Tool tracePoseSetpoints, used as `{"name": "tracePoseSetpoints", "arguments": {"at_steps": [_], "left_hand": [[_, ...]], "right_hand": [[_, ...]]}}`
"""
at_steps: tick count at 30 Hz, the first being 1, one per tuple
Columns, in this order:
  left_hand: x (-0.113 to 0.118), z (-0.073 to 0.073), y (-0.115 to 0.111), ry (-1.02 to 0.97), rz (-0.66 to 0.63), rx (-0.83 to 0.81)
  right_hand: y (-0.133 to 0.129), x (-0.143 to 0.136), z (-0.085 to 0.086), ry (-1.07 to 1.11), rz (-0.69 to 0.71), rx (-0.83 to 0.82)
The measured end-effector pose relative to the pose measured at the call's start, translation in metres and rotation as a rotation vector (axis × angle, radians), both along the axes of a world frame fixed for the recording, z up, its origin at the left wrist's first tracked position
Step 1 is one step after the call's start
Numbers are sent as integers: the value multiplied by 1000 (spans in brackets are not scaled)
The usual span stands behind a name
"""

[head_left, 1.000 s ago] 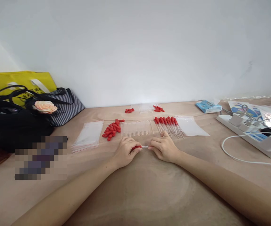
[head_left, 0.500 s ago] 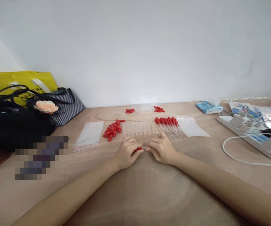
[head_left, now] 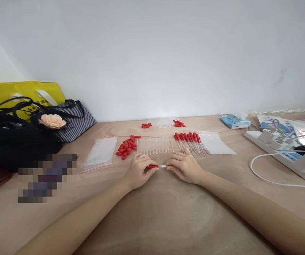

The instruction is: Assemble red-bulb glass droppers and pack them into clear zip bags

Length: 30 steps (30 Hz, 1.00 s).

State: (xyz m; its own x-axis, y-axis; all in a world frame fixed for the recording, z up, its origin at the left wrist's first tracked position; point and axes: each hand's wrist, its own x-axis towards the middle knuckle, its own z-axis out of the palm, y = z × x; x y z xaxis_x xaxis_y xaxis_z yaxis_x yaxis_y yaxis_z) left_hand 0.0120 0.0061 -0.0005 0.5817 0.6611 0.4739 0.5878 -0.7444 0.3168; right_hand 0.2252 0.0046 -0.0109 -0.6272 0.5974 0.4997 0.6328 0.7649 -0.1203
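Red bulb (head_left: 153, 166) and clear tube (head_left: 163, 166) lie in one line between the two hands, near the centre of the frame. The left hand (head_left: 139, 171) has a narrow grip around the bulb, thumb and fingers pressed on it; the right hand (head_left: 185, 166) pinches the far end of the tube, its fingertips hiding that end.

Half a second ago the hands were closer together and the bulb was tilted; now it lies nearly level, and a longer stretch of tube shows between the grips. That suggests the two pieces have been straightened against each other, though how deep the tube sits in the bulb cannot be told.

Above the hands, on the worktop (head_left: 165, 216), a heap of loose red bulbs (head_left: 126, 147) lies left of a row of clear tubes (head_left: 153, 145). Right of centre, red-topped tubes (head_left: 189, 141) lie side by side, just beside a clear bag (head_left: 217, 143).
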Motion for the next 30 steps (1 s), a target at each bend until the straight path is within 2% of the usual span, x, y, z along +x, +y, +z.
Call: {"name": "tracePoseSetpoints", "arguments": {"at_steps": [4,7,10,14,18,22,30], "left_hand": [[0,-1,0,2,28,-1],[-2,-4,3,-57,181,-6],[-4,-7,6,-79,303,-55],[-4,-7,6,-12,267,-104],[-2,-3,4,18,258,-128],[-2,-3,3,43,263,-142],[-3,-4,5,49,236,-140]], "right_hand": [[-2,2,0,-45,-41,36],[-1,2,-1,-37,-140,51],[8,4,-3,38,-357,7],[29,9,-1,118,-655,-98],[46,14,3,144,-844,-140],[53,21,2,129,-921,-167],[54,25,-2,74,-962,-248]]}}
